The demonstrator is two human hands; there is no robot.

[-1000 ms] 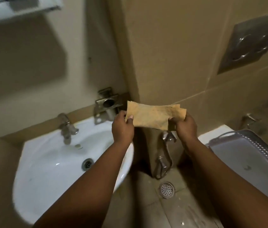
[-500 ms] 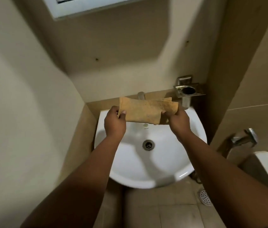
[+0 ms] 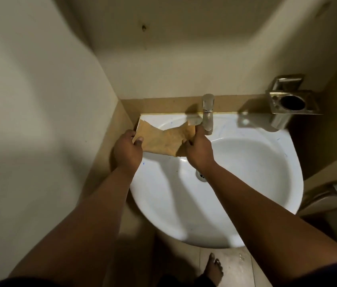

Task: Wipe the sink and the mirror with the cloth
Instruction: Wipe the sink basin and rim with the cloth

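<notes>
A white sink (image 3: 246, 162) hangs on the wall in a corner, with its drain (image 3: 200, 176) partly hidden by my right wrist. An orange-tan cloth (image 3: 161, 139) is stretched over the sink's back left corner. My left hand (image 3: 127, 150) pinches the cloth's left end. My right hand (image 3: 198, 148) grips its right end, just left of the metal tap (image 3: 208, 114). The mirror is out of view.
A metal holder with a cup ring (image 3: 292, 104) is fixed to the wall at the sink's right. Another metal fitting (image 3: 333, 189) shows at the right edge. Walls close in on the left and behind. My bare foot (image 3: 213, 270) stands on the tiled floor below.
The view has swung from the toilet side to the sink and dropped lower. Both hands carried the cloth down from above the basin to the sink's back left corner.
</notes>
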